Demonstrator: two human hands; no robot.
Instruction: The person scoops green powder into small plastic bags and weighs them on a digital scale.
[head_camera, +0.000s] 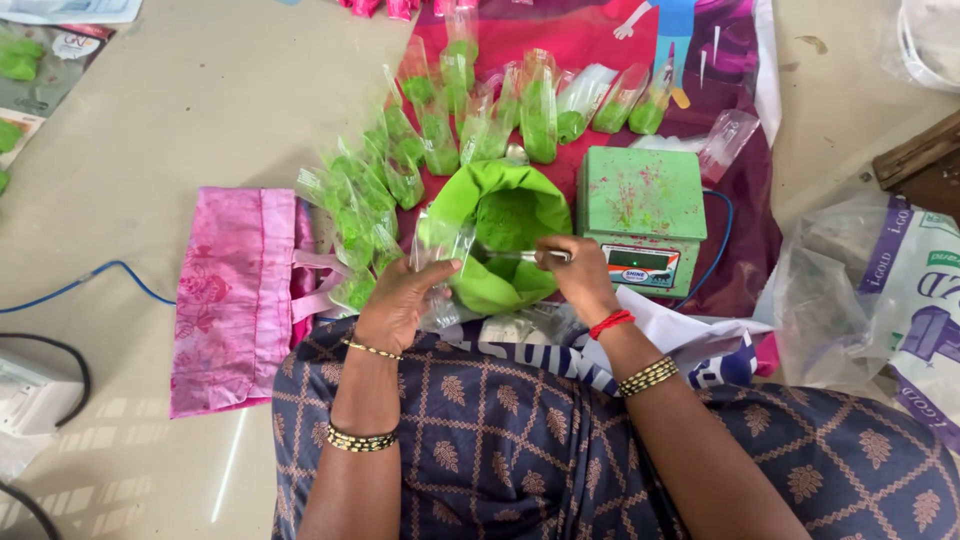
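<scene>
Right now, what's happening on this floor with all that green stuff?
A seated person is working over an open bag of bright green powder. The left hand holds a small clear plastic pouch open beside the bag. The right hand grips a thin metal spoon that points into the powder. A small green digital weighing scale sits just right of the bag. Many small clear pouches holding green powder lie fanned out behind and to the left, and a pink cloth bag lies on the left.
</scene>
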